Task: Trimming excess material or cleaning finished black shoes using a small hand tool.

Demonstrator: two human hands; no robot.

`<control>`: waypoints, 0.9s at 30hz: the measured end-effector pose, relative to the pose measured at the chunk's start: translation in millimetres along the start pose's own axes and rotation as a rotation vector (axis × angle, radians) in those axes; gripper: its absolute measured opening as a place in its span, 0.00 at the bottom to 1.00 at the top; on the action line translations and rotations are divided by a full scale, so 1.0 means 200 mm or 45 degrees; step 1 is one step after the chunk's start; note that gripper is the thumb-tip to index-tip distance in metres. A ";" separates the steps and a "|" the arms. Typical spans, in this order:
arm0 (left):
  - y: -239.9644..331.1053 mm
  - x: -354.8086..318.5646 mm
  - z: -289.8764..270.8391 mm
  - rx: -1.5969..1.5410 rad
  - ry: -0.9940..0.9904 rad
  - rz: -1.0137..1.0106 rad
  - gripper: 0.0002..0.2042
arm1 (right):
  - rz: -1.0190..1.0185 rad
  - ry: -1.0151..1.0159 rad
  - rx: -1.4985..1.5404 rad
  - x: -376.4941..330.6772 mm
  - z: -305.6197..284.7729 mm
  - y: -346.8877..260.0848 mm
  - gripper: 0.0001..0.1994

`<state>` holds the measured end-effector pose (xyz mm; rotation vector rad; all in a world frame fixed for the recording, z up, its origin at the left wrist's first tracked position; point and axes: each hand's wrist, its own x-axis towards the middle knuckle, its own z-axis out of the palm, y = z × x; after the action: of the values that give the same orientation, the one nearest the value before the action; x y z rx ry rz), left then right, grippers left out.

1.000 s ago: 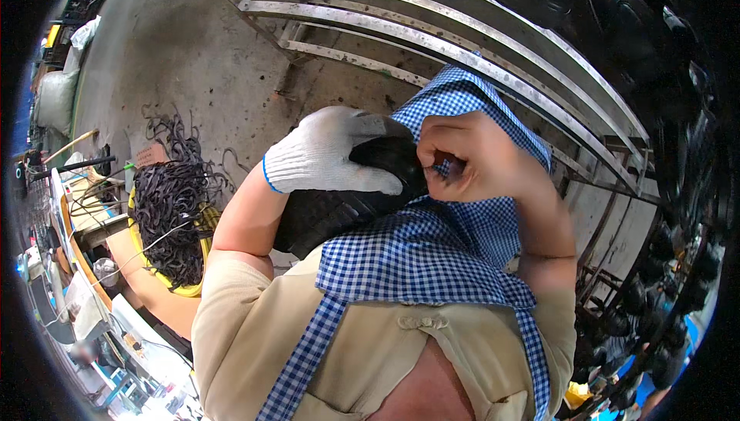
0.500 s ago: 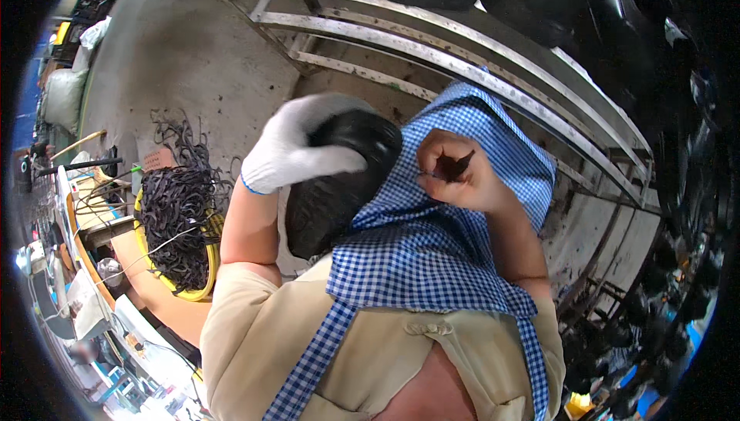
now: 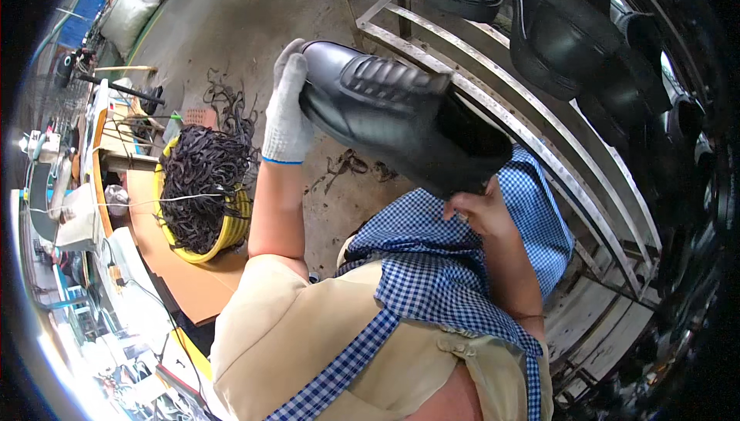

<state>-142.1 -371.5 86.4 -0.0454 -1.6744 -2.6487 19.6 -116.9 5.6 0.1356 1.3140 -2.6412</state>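
Note:
A black lace-up shoe [image 3: 385, 113] is held up in front of me, its toe to the left and its open collar to the right. My left hand [image 3: 289, 97], in a white knit glove with a blue cuff edge, is closed around the toe. Bare and curled, my right hand [image 3: 484, 209] is at the lower heel, against or just beside it. Whatever lies inside its fingers is too hidden to name. Below the shoe, a blue checked apron [image 3: 432, 228] covers my lap.
More black shoes [image 3: 566, 28] stand on a metal-framed rack [image 3: 532, 128] at the right. A yellow basket [image 3: 185, 253] heaped with dark strips [image 3: 202, 190] is at the left, beside a cluttered bench [image 3: 100, 182]. Dark scraps [image 3: 347, 165] lie on the floor.
The shoe has been raised and turned from near my lap, now showing its side, laces and collar. My right hand has come to its heel. The view has shifted too.

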 end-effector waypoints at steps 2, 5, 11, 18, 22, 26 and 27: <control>0.02 0.03 -0.05 -0.080 -0.061 -0.052 0.20 | 0.085 -0.062 0.170 0.03 -0.06 -0.01 0.27; 0.02 0.07 -0.08 -0.170 -0.057 -0.078 0.22 | 0.136 -0.079 0.317 0.05 -0.03 -0.02 0.25; -0.10 -0.21 0.13 0.025 -0.064 0.384 0.28 | -0.802 0.091 -0.576 0.15 0.30 -0.01 0.46; 0.07 0.09 0.35 -0.028 -0.416 0.211 0.28 | -1.070 0.175 -0.725 0.60 0.61 -0.18 0.45; 0.14 0.46 0.36 -0.512 -0.488 -0.279 0.27 | -0.868 0.186 -0.733 0.64 0.63 -0.30 0.39; 0.00 0.36 0.38 -0.528 -0.060 -0.049 0.25 | -1.059 0.194 -1.036 0.28 0.33 -0.24 0.24; -0.15 0.33 0.33 -0.499 -0.079 -0.051 0.25 | -1.153 0.238 -1.147 0.13 0.19 -0.21 0.20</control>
<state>-206.8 -298.4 88.9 -0.0978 -1.1540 -2.9897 -13.7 -125.9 57.4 -0.4500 3.0233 -2.2456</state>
